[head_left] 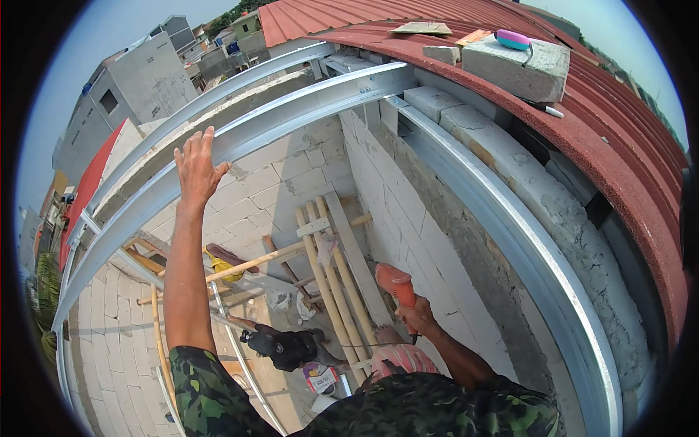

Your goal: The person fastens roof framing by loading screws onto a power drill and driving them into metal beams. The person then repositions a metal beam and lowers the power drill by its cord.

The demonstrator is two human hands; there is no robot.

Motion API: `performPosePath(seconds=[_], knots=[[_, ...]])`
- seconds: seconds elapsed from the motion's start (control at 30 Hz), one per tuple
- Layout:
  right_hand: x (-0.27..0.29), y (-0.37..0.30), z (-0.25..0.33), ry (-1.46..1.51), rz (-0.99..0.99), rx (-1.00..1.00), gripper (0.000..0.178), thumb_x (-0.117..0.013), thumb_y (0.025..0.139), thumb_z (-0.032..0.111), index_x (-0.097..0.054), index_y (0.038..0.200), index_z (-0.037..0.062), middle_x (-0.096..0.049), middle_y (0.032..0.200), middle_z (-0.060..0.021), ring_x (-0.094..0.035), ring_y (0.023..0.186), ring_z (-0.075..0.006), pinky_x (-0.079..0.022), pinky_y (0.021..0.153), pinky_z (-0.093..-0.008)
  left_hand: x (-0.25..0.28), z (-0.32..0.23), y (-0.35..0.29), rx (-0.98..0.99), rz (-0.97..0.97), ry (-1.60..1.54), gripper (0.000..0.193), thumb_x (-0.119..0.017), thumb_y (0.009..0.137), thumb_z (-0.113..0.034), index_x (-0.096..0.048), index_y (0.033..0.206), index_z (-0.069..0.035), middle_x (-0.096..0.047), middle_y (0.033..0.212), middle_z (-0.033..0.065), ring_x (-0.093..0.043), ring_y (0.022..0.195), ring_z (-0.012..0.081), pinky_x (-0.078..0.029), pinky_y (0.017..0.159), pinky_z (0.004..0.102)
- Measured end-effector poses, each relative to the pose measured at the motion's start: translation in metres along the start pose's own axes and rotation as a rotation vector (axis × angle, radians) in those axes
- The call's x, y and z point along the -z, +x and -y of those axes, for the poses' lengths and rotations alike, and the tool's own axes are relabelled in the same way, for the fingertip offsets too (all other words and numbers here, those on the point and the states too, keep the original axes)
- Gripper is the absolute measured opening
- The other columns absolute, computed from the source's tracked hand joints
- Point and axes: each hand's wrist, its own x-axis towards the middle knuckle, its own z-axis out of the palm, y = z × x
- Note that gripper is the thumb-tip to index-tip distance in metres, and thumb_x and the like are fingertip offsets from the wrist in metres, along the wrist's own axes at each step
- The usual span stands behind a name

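Note:
My left hand (pixel 195 166) is raised, its fingers apart and empty, resting against or just in front of a silver metal roof beam (pixel 291 111). I cannot tell whether it presses on the metal. Lower down, my right hand (pixel 417 318) is wrapped round the handle of an orange power tool (pixel 397 282). Its rounded head points up and away; its working end does not show clearly. The tool hangs in front of the grey block wall (pixel 408 197), beside the wooden poles (pixel 335 269) of a scaffold. Both my arms come from camouflage sleeves.
A second silver beam (pixel 502 247) curves along the right wall. On the red metal roof (pixel 619 124) lie a concrete block (pixel 520 69), a pink-and-blue object (pixel 513 39) and a white marker (pixel 554 111). Far below, a person in black (pixel 287 349) stands near a box (pixel 320 379).

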Motion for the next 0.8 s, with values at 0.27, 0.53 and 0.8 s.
performPosePath(seconds=[0.27,0.53,0.8], knots=[[-0.010,-0.026,0.047,0.095,0.122,0.181,0.017,-0.060,0.071,0.011,-0.056,0.082,-0.0019,-0.055,0.062,-0.0053,-0.053,0.054,-0.0125,-0.044,0.050,-0.0285,0.022,-0.078,-0.164,0.213,0.002,-0.560,0.065,-0.074,0.079,-0.035,-0.051,0.130,-0.002,-0.046,0.136,0.0240,-0.039,0.132,0.0364,-0.034,0.107,0.0494],[-0.033,-0.057,0.115,-0.017,0.233,0.445,0.028,-0.057,0.067,0.017,-0.060,0.081,-0.0073,-0.059,0.067,-0.0087,-0.057,0.060,-0.0187,-0.049,0.063,-0.0321,0.022,-0.119,-0.393,0.905,0.412,-1.096,0.069,-0.073,0.083,-0.036,-0.046,0.135,0.001,-0.047,0.136,0.0232,-0.051,0.123,0.0348,-0.044,0.099,0.0418],[-0.045,-0.085,0.186,0.257,0.332,0.591,0.052,-0.060,0.067,0.014,-0.053,0.112,-0.0121,-0.058,0.093,-0.0170,-0.060,0.061,-0.0173,-0.048,0.053,-0.0286,0.053,-0.158,-0.477,1.186,0.426,-1.265,0.074,-0.072,0.083,-0.040,-0.044,0.137,0.002,-0.051,0.134,0.0200,-0.061,0.111,0.0268,-0.049,0.091,0.0355]])
